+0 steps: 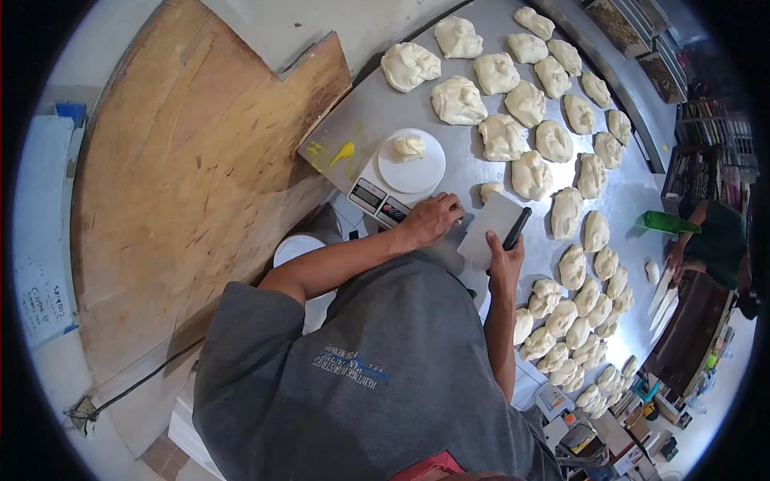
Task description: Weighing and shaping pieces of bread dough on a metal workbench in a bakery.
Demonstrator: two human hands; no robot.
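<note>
My right hand [503,260] grips a bench scraper with a pale rectangular blade [489,224] and a black handle [519,224]. My left hand [439,215] has its fingers curled at the lower right corner of a white digital scale [367,196]; what they hold, if anything, is too small to make out. A dough lump [409,147] sits on the scale's round white plate [411,180]. Just above the scraper lies a small dough piece [491,191], partly behind the blade.
Many dough portions [531,175] cover the steel table [337,132]. A wooden board [152,200] stands at the left. At the right, a co-worker [718,252] works by a green container [667,223] and long dough strips [663,297]. Shelves and clutter [698,136] line the right side.
</note>
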